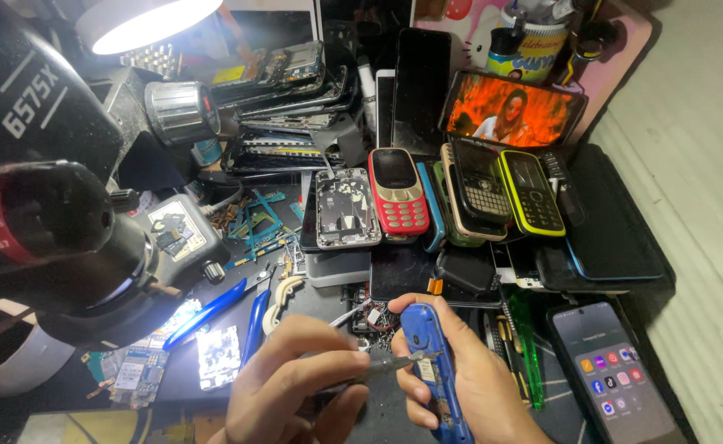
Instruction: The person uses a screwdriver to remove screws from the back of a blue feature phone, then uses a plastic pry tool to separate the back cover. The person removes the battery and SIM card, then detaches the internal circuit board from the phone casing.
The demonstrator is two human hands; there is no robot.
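My right hand (468, 378) grips a small blue phone body (429, 362) upright at the bottom centre of the head view. My left hand (291, 386) pinches thin metal tweezers (390, 363), and their tip touches the middle of the blue phone. Both hands hover over a dark work mat (378, 415) near the bench's front edge.
A black microscope (57, 214) fills the left, with a lit lamp (143, 23) above. Stacked phones and screens (460, 189) crowd the back, one playing a video (514, 107). A lit smartphone (616, 370) lies right. Blue-handled pliers (213, 308) and circuit boards (217, 358) lie left.
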